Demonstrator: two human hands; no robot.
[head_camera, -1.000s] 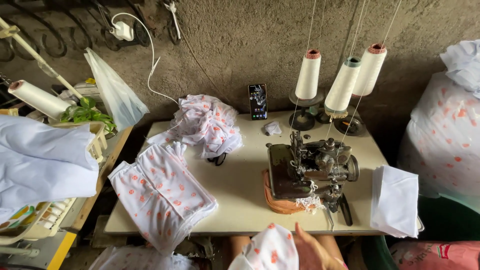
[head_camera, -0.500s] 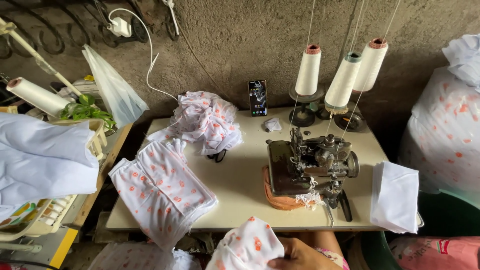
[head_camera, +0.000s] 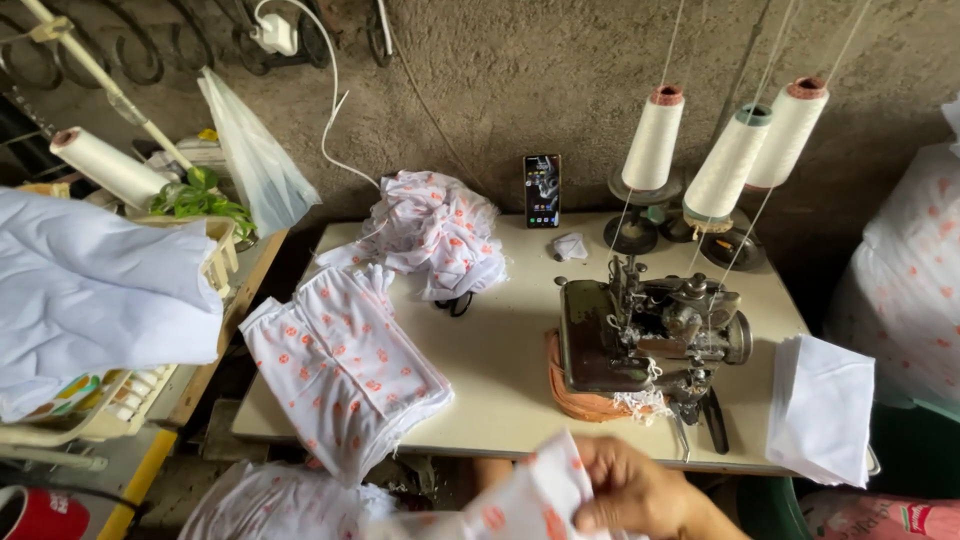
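A big pale tabletop holds a dark sewing machine, a flat pile of spotted cloth and a bunched heap. Three white thread cones stand behind. A black phone leans on the wall. At the bottom edge, the right hand pinches a spotted cloth piece that stretches left. The left hand is out of sight.
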